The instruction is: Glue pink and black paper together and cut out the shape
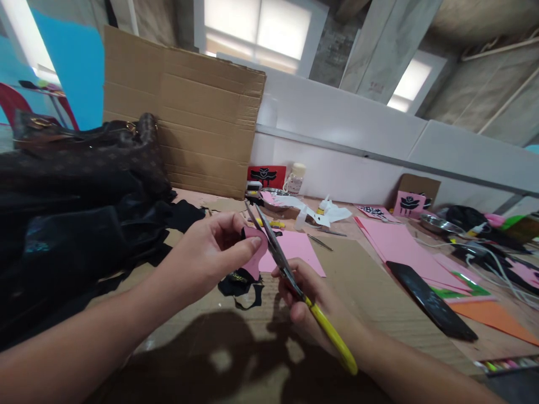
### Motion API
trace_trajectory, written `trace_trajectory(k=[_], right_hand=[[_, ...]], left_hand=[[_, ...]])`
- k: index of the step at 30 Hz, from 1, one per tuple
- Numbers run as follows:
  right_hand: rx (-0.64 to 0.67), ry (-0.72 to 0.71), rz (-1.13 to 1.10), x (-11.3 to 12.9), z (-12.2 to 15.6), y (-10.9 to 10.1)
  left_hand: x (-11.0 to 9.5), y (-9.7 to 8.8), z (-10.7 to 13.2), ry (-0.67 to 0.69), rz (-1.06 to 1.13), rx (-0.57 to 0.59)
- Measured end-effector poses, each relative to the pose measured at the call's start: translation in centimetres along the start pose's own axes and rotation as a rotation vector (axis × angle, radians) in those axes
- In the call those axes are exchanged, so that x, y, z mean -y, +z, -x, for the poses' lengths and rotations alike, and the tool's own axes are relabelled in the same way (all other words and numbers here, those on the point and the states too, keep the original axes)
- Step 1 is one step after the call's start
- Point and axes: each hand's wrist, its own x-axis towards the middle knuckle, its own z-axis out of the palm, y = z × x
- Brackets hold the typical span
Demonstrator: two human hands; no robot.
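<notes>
Pink cutout (254, 264): showing a curved edge, perhaps still needing trimming
Left hand (214, 244): pinching it closely
Right hand (326, 300): gripping parted scissors (280, 257)

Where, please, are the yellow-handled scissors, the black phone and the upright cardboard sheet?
Yellow-handled scissors (281, 260): head view, on a metal blade.
Black phone (431, 300): head view, on its dark face.
Upright cardboard sheet (189, 120): head view, its broad face.

A long, smooth white partition (337, 118) crossed by a grey metal rail (311, 142) stands behind a pale brown tabletop (497, 349). Above the partition glow a large white-framed window (280, 28) and a smaller rectangular window (415, 78), parted by a thick grey concrete column (387, 45). Left of the partition are a bright blue wall (73, 62) and a curved red chair (12, 101).
</notes>
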Motion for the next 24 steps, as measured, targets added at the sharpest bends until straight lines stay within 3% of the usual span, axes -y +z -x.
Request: trace_trajectory(k=[24], right_hand=[[-0.033, 0.001, -0.046, -0.87, -0.03, 0.08]], left_hand=[[-0.17, -0.01, -0.06, -0.014, -0.008, 0.005]])
